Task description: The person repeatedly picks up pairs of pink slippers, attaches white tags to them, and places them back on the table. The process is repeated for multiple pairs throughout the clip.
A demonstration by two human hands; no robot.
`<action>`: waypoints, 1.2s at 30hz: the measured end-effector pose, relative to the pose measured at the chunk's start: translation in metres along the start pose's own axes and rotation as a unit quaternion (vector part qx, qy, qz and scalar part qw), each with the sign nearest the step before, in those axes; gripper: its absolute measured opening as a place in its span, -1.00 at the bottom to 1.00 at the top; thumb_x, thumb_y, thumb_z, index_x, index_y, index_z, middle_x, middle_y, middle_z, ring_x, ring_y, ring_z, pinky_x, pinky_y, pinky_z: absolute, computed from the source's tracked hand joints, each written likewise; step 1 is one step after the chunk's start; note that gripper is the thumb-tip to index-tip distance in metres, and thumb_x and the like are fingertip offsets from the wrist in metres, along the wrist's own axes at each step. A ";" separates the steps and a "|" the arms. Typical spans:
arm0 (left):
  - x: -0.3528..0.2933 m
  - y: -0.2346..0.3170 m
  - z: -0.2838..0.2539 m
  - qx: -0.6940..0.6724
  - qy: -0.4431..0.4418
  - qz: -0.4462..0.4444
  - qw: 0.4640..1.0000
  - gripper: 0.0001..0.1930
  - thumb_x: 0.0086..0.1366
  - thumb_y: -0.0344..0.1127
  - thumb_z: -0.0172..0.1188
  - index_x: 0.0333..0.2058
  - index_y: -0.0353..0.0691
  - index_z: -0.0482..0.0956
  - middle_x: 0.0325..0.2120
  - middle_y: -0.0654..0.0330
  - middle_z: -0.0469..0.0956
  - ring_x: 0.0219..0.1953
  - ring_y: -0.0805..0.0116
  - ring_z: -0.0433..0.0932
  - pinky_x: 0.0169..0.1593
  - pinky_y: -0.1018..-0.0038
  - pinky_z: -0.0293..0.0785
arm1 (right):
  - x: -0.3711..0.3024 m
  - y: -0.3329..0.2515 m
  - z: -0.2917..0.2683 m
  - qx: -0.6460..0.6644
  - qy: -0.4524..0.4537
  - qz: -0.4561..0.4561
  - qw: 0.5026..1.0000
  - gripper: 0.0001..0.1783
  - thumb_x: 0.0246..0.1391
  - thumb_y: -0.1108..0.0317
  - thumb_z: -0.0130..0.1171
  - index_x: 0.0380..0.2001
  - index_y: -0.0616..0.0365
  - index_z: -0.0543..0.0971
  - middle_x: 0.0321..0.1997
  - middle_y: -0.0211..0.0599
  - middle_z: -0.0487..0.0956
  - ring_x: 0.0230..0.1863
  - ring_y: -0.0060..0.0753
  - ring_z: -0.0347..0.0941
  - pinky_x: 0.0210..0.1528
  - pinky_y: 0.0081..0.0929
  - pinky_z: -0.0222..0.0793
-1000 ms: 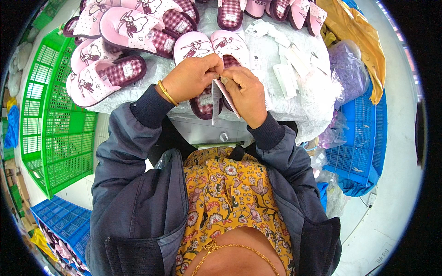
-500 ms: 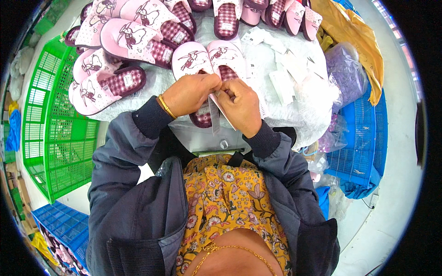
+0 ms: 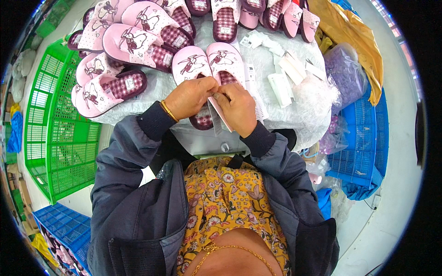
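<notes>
A pair of pink slippers with a cartoon dog print lies side by side on the plastic-wrapped table, the left slipper [image 3: 191, 63] and the right slipper [image 3: 225, 60]. Over their openings my two hands meet. My left hand [image 3: 191, 96] is closed in a pinch, and what its fingertips hold is hidden. My right hand [image 3: 238, 109] is closed, thumb bent, on a white card tag [image 3: 222, 116] that hangs below the fingers. Beneath the hands the dark checked heel [image 3: 201, 121] of the left slipper shows. Part of both slippers is covered by my hands.
More pink slippers [image 3: 131, 43] are heaped at the left and along the far edge. Loose white tags [image 3: 279, 87] lie to the right, beside crumpled clear plastic [image 3: 315, 99]. Green crates [image 3: 69, 124] stand left of the table, a blue crate [image 3: 359, 138] right of it.
My hands stay together at the slippers, with the right one shifted slightly left. The whole scene sits a little differently in the picture.
</notes>
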State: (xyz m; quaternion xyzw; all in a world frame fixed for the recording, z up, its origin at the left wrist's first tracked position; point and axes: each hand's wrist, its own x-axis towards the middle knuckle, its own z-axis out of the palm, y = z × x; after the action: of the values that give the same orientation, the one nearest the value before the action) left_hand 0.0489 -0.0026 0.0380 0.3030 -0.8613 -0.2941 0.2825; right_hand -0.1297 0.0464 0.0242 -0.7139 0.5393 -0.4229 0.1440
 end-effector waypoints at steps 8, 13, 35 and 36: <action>-0.016 0.005 0.000 0.091 0.305 0.016 0.948 -0.88 0.22 -0.50 0.25 -0.28 -0.30 0.52 -0.37 0.05 0.53 -0.42 0.16 0.54 -0.34 0.40 0.47 | 0.023 -0.008 -0.017 0.046 0.024 0.009 0.999 -0.70 0.01 0.21 0.33 -0.24 0.12 0.54 -0.38 -0.15 0.61 -0.44 -0.12 0.57 -0.40 -0.28 0.45; -0.025 -0.008 0.009 0.046 0.360 -0.032 0.931 -0.91 0.27 -0.50 0.21 -0.27 -0.31 0.50 -0.34 0.12 0.46 -0.41 0.38 0.46 -0.34 0.52 0.40 | 0.050 -0.023 -0.002 -0.148 -0.089 -0.061 0.983 -0.62 0.00 0.22 0.23 -0.16 0.15 0.44 -0.48 -0.07 0.58 -0.41 -0.01 0.56 -0.41 -0.10 0.43; -0.042 -0.042 0.033 -0.043 0.452 -0.128 0.882 -0.89 0.31 -0.49 0.14 -0.19 -0.30 0.48 -0.38 0.29 0.42 -0.39 0.58 0.37 -0.28 0.61 0.35 | 0.384 -0.033 -0.204 -0.290 0.138 -0.059 0.945 -0.39 0.11 -0.03 0.20 0.10 0.15 0.43 0.01 0.12 0.57 0.04 0.06 0.52 0.08 -0.11 0.40; -0.045 -0.041 0.030 -0.032 0.453 -0.134 0.881 -0.88 0.30 -0.48 0.16 -0.20 -0.31 0.48 -0.37 0.23 0.43 -0.40 0.50 0.41 -0.29 0.56 0.38 | 0.380 -0.001 -0.160 -0.231 0.162 -0.163 0.945 -0.58 0.14 -0.07 0.11 -0.26 0.07 0.59 -0.19 -0.07 0.61 -0.17 0.11 0.54 -0.19 -0.14 0.49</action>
State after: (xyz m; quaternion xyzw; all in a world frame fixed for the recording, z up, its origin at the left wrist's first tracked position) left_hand 0.0736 0.0117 -0.0236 0.5066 -0.5806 -0.1878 0.6091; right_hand -0.2269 -0.2526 0.2913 -0.7277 0.5144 -0.4144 -0.1848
